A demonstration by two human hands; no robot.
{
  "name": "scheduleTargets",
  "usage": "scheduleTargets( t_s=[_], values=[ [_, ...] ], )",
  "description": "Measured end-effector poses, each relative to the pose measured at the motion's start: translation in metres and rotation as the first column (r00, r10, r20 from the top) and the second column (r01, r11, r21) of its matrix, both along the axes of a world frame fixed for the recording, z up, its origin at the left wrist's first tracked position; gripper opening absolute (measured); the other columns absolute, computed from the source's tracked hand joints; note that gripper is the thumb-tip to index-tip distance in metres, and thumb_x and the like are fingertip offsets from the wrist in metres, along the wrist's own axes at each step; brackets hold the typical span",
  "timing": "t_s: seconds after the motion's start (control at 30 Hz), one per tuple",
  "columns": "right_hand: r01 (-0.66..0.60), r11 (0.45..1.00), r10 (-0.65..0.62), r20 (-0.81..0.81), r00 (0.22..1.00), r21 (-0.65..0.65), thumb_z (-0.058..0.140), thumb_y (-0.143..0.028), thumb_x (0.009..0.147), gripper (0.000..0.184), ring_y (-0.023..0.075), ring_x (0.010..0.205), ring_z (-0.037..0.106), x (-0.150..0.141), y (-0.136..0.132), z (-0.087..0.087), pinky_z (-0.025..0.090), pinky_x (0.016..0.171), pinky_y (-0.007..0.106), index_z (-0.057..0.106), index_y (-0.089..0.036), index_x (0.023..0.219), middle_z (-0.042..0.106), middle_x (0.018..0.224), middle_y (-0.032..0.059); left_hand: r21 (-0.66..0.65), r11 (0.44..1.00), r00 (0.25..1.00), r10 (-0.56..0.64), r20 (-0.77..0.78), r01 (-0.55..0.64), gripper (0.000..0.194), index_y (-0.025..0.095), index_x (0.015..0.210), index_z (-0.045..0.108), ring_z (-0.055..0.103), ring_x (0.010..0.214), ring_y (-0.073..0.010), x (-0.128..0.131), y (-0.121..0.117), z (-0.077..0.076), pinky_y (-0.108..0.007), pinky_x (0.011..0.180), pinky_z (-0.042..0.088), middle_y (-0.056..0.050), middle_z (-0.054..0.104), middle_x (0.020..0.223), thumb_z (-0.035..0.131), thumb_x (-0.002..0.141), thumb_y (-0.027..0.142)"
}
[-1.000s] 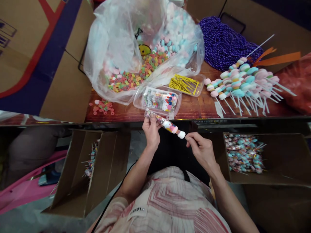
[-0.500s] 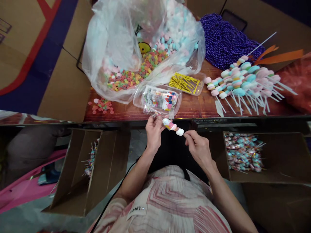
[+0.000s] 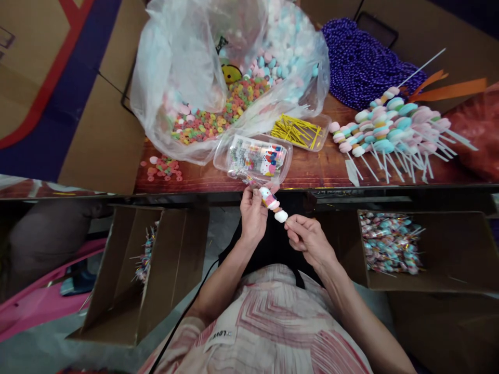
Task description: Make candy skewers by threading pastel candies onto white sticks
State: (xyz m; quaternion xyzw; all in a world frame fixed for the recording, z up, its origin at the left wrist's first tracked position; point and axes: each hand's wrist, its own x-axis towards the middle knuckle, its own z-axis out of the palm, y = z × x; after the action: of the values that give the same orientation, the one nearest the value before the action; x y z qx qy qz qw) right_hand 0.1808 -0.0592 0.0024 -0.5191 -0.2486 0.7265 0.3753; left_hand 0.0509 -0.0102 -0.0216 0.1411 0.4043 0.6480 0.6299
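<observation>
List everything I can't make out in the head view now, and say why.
Head view, all four:
1. Candy skewer: the stick's end is hidden by the right hand, and part of the upper portion by the left hand.
2. Printed packaging: lettering too small and blurred to read.
3. Clear bag: top cut off by the picture's upper edge.
4. Red bag: cut off by the right edge.

The wrapped candy stick [image 3: 270, 198] and left hand [image 3: 254, 215] crowd the near side of the wrapper tray [image 3: 287, 165]. I could pass over the bare strip of table [image 3: 314, 171] between that tray and the candy pile [image 3: 384, 145], minding the jutting sticks [image 3: 462, 139]. Behind, the big plastic bag [image 3: 187, 67] blocks me; the cardboard box [image 3: 105, 135] walls off the left, purple cord [image 3: 358, 70] the right rear.
</observation>
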Motion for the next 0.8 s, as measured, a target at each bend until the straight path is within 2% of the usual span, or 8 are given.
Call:
scheduleTargets(
  t_s=[0.13,0.2,0.3,0.4,0.47,0.57,0.67,0.8],
  values=[
    [0.007,1.0,-0.007,0.03,1.0,0.006,0.076,-0.048,0.071,0.035,0.0019,0.037,0.02,-0.005,0.002,-0.003,0.008,0.039,0.02,0.06,-0.017,0.069,0.042,0.044,-0.0082,0.006,0.999,0.998,-0.05,-0.023,0.05,0.037,0.022,0.099,0.057,0.071,0.111,-0.0257,0.002,-0.004,-0.001,-0.031,0.082,0.056,-0.009,0.075,0.114,0.076,0.081,0.047],
    [0.009,0.997,-0.02,0.132,0.991,0.08,0.072,-0.047,0.076,0.033,0.0033,0.037,0.023,-0.008,0.003,-0.006,0.011,0.039,0.021,0.059,-0.017,0.07,0.043,0.045,-0.0075,0.01,0.998,0.997,-0.069,-0.035,0.07,0.037,0.021,0.101,0.058,0.072,0.108,-0.0256,0.002,-0.005,-0.002,-0.03,0.08,0.056,-0.009,0.075,0.111,0.077,0.081,0.046],
    [-0.055,0.961,-0.045,0.351,0.935,0.27,0.061,-0.043,0.086,0.029,0.0067,0.042,0.034,-0.01,0.004,-0.011,0.024,0.044,0.022,0.058,-0.019,0.072,0.047,0.048,-0.0059,0.015,0.997,0.997,-0.073,-0.038,0.074,0.039,0.02,0.1,0.058,0.073,0.105,-0.0264,0.0,-0.005,-0.003,-0.03,0.079,0.056,-0.01,0.076,0.107,0.077,0.08,0.046],
    [-0.216,0.89,-0.062,0.576,0.815,0.402,0.053,-0.034,0.093,0.018,0.0105,0.053,0.048,-0.01,0.004,-0.011,0.037,0.056,0.024,0.063,-0.02,0.099,0.055,0.059,-0.0053,0.02,0.998,0.998,-0.061,-0.032,0.061,0.038,0.02,0.099,0.058,0.072,0.108,-0.0272,-0.002,-0.003,-0.001,-0.034,0.084,0.056,-0.01,0.076,0.106,0.078,0.08,0.045],
    [-0.299,0.849,-0.059,0.642,0.764,0.435,0.05,-0.028,0.094,0.034,0.0124,0.06,0.055,-0.01,0.003,-0.01,0.042,0.064,0.026,0.056,-0.022,0.128,0.06,0.067,-0.0048,0.03,0.998,0.999,-0.048,-0.019,0.049,0.037,0.02,0.099,0.058,0.071,0.109,-0.0269,-0.003,-0.002,0.001,-0.036,0.088,0.055,-0.01,0.076,0.107,0.078,0.08,0.044],
    [-0.358,0.807,-0.018,0.626,0.779,0.469,0.048,-0.023,0.094,0.052,0.0129,0.065,0.058,-0.011,0.002,-0.01,0.045,0.069,0.026,0.046,-0.025,0.146,0.061,0.073,-0.0043,0.037,0.998,0.999,-0.043,0.004,0.043,0.036,0.019,0.098,0.058,0.071,0.111,-0.026,-0.004,-0.002,0.002,-0.037,0.095,0.052,-0.01,0.076,0.108,0.078,0.08,0.043],
    [-0.325,0.803,-0.026,0.574,0.818,0.5,0.049,-0.024,0.095,0.05,0.0115,0.06,0.053,-0.015,0.0,-0.013,0.044,0.066,0.026,0.051,-0.026,0.144,0.057,0.069,-0.0049,0.03,0.998,0.999,-0.049,0.015,0.049,0.035,0.02,0.1,0.059,0.069,0.114,-0.0252,-0.005,-0.003,0.002,-0.038,0.098,0.05,-0.009,0.075,0.109,0.078,0.081,0.042],
    [-0.243,0.827,-0.049,0.495,0.867,0.507,0.052,-0.027,0.095,0.046,0.0109,0.058,0.048,-0.02,-0.003,-0.016,0.041,0.06,0.026,0.058,-0.025,0.14,0.056,0.068,-0.0043,0.008,1.0,0.999,-0.015,0.031,0.015,0.032,0.022,0.101,0.058,0.069,0.114,-0.0232,-0.004,-0.002,0.004,-0.035,0.095,0.05,-0.007,0.074,0.112,0.076,0.083,0.041]
  ],
)
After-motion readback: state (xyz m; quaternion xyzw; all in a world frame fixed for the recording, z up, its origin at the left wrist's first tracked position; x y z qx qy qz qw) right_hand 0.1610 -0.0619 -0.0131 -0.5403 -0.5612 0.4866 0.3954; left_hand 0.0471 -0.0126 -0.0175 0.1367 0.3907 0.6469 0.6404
